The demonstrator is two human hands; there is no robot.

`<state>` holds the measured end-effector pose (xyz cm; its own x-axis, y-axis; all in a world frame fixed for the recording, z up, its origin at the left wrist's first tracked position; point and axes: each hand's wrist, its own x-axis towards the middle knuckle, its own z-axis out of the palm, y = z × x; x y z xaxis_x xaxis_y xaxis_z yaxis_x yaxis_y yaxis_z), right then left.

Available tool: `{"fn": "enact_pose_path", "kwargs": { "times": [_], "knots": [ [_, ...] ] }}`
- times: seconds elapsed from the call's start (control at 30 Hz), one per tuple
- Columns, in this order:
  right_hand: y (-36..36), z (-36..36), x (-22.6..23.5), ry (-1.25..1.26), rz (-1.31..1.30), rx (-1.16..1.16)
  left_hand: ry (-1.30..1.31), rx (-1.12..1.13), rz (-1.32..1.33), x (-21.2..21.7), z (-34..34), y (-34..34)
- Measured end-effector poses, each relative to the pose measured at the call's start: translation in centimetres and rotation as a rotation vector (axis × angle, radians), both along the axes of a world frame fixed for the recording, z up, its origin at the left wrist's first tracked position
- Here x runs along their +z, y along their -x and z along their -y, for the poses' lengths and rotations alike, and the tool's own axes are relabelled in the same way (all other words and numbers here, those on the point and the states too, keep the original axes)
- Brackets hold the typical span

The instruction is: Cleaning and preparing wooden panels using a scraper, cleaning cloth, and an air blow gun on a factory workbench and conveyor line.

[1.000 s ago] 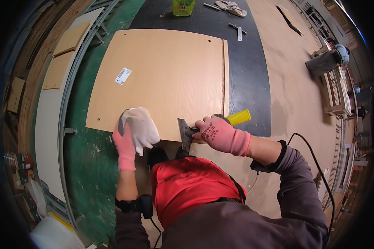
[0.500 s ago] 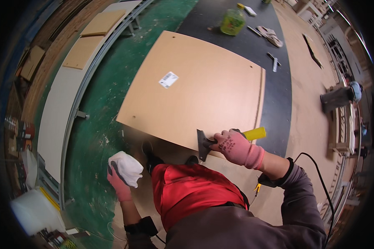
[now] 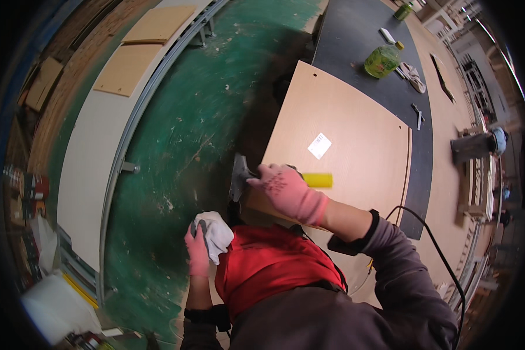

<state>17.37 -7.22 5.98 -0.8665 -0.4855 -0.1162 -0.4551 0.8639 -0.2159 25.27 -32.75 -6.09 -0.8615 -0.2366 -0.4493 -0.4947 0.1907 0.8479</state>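
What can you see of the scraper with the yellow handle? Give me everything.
The scraper is a hand tool with a wide, flat, dark metal blade and a bright yellow handle, plastic by the look of it. The right hand, in a pink glove, grips it at the middle, hiding the joint between blade and handle. The blade sits at the near left edge of the light wooden board, hanging partly past it over the green floor. The handle points right, lying low over the board.

A tan board (image 3: 344,134) is laid on the dark bench (image 3: 356,41); a green bottle (image 3: 382,60) and rag (image 3: 413,76) are set far right.
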Motion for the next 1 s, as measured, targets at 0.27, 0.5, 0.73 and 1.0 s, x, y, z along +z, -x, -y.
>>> {"fn": "enact_pose_path", "kwargs": {
  "times": [0.27,0.5,0.73,1.0],
  "knots": [
    [-8.6,1.2,2.7,-0.104,0.549,-0.327,0.041,-0.278,0.007,-1.9,4.2,9.5],
    [-7.8,4.5,3.1,-0.142,0.571,-0.427,-0.05,-0.356,-0.03,-0.6,1.4,15.3],
    [-6.6,4.3,1.8,-0.11,0.388,-0.504,-0.067,-0.422,0.01,-1.5,0.2,15.9],
    [-5.0,3.1,3.4,0.003,0.418,-0.524,-0.103,-0.413,0.035,-0.2,-0.7,16.7]
  ]
}}
